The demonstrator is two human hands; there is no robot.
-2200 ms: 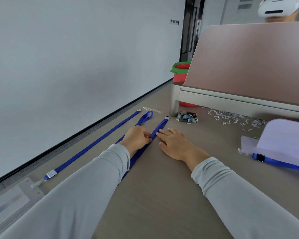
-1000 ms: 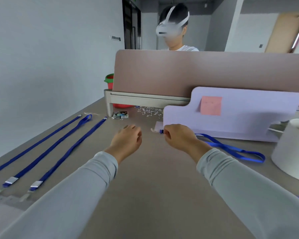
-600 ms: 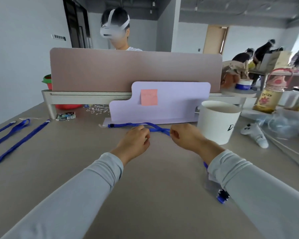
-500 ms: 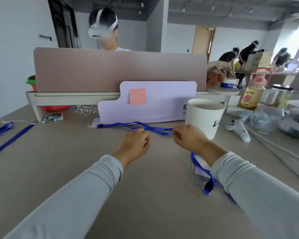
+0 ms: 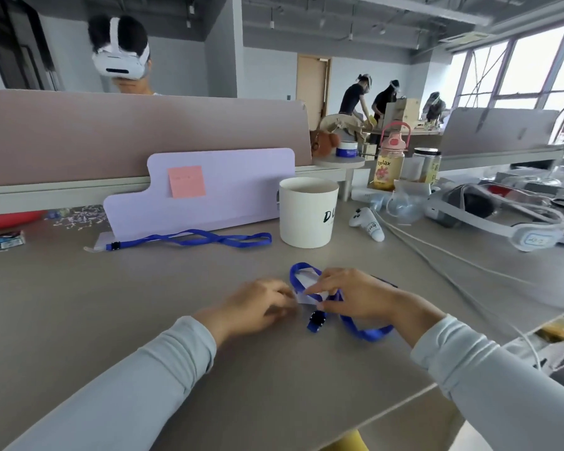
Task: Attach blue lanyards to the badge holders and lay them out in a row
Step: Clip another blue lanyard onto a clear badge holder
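Pinching the flat clear badge holder [image 5: 307,287] with your right hand [image 5: 355,297], blue ribbon lanyard [image 5: 367,333] trailing near-right; left hand [image 5: 251,308] grip unclear, too blurry.

1. A white paper cup [image 5: 307,212] stands upright on the surface [image 5: 79,304], just right of a lilac board [image 5: 241,190] bearing a pink sticky note [image 5: 186,181].
2. A white controller [image 5: 368,223] lies near the cup, and a VR headset [image 5: 489,211] lies further right.
3. Paper scraps [image 5: 79,218] litter the far left.

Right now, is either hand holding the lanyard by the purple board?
No, that lanyard lies free on the table; the left hand and right hand are at a second lanyard and badge holder.
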